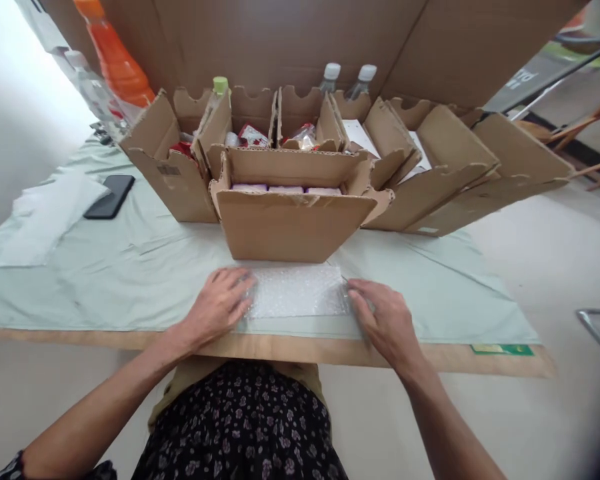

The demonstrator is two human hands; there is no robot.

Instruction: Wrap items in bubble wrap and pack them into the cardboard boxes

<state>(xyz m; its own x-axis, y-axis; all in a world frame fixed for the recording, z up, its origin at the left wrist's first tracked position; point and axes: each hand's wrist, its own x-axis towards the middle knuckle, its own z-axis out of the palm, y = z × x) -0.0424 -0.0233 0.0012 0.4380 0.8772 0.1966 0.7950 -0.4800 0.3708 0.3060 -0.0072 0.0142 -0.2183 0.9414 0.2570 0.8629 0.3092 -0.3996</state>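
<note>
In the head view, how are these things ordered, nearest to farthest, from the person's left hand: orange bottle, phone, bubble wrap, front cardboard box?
1. Bubble wrap: right at the fingers of the left hand.
2. Front cardboard box: just ahead, slightly right.
3. Phone: farther off, to the left.
4. Orange bottle: back left, farthest.

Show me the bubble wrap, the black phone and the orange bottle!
Bubble wrap (297,291), head view: the middle of its top side.
Black phone (110,197), head view: the middle of its upper face.
Orange bottle (117,61), head view: its body, below the neck.
</note>
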